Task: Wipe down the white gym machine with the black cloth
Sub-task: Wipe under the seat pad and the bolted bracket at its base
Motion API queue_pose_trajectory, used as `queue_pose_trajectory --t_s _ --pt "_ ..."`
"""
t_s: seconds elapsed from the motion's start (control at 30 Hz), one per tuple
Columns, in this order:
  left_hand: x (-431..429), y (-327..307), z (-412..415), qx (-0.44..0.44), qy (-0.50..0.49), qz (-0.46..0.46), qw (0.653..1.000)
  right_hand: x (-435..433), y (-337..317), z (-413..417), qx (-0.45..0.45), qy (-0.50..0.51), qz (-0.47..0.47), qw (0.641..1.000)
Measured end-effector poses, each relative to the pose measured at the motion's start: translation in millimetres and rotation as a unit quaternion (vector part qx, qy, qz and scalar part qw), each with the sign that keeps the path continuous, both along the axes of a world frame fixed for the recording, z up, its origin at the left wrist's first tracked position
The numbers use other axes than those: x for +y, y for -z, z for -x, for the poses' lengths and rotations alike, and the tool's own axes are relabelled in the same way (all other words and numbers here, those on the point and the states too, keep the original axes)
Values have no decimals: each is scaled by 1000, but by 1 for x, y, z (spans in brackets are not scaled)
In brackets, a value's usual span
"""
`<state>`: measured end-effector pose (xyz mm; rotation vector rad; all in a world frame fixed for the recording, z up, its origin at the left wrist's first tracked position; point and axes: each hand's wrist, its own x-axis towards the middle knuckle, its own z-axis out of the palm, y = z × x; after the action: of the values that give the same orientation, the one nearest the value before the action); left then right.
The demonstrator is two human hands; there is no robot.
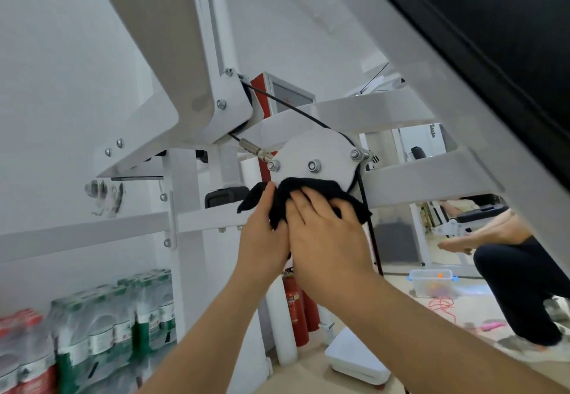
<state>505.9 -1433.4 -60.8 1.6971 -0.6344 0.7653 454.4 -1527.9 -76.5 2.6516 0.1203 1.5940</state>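
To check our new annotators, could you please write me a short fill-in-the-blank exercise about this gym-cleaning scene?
1. The left hand and right hand are both on a ____ cloth.
2. The cloth lies against the lower edge of a round ____ plate.
3. A black ____ runs over that plate's top.
4. The fire extinguisher below the hands is ____.
Missing words: black; white; cable; red.

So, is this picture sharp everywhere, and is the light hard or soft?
Head view: the black cloth and pulley plate are sharp; the bottle packs at lower left are smeared; the light is soft, shadows faint; the wide lens slightly bends the white beams near the edges.
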Motion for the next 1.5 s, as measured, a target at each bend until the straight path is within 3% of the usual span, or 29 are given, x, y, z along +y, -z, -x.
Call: queue_pose_trajectory --t_s 0.1,0.17,0.3,0.37,0.47,0.53,0.63,0.93,1.1,1.2,1.3,1.37,1.5 --pt "-1 4 7 -4 -4 42 999 10 -20 -7 -6 -6 54 999" --pt "-3 9 21 -19 -31 38 999 3 -18 -1 -4 -8 30 1000" --pt "-18 7 61 -172 -37 -33 984 -32 5 22 -142 -67 -56 986" --pt "-35 -2 65 -270 -47 -97 957 -56 10 38 -194 -33 -82 977" --pt "-65 -1 62 -382 -78 -250 886 -88 26 50 -190 44 -132 972" --pt "-83 11 65 -419 -84 -311 849 -102 45 52 -185 55 -156 969" --pt "-101 17 67 -437 -72 -335 832 -107 55 55 -163 62 -160 972" --pt "-90 -12 55 -359 -118 -239 894 -81 13 36 -110 85 -148 979" --pt "-54 7 47 -386 -147 -230 881 -66 34 28 -113 -21 -123 986" --pt "-26 14 40 -417 -176 -175 874 -55 37 36 -110 -57 -103 987" --pt "-3 11 17 -330 -231 -101 910 -40 29 31 -54 -39 -47 997" --pt "-5 8 3 -265 -230 -137 926 -31 18 21 -33 -12 -19 999" --pt "-14 15 -10 -231 -207 -147 939 -14 0 9 -2 49 66 997"
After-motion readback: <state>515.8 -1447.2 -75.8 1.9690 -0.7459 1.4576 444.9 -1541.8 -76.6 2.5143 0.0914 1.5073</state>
